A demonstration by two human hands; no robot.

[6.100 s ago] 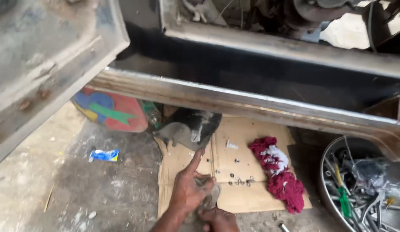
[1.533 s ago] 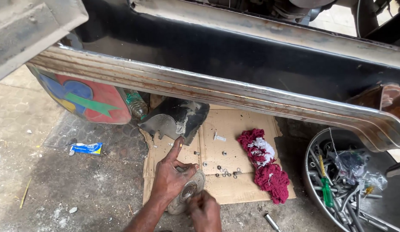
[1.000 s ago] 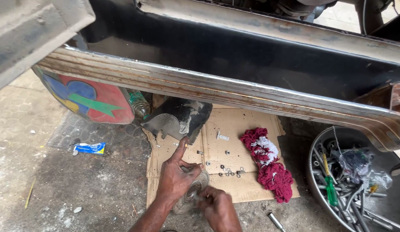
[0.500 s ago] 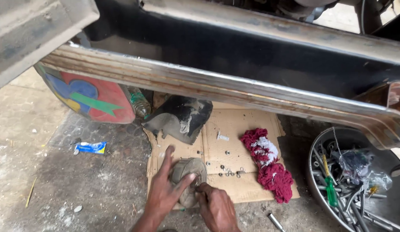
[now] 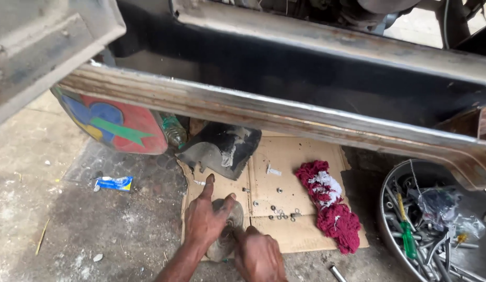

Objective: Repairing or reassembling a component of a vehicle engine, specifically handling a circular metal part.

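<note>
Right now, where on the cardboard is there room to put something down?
Bare cardboard lies behind the scattered nuts and washers, between the black curved part and the red rag. Another free strip sits in front of the nuts, right of the right hand. It is crowded around the left hand and the grey piece.

Left hand (image 5: 203, 222) has perhaps shifted over the grey part (image 5: 227, 230).
</note>
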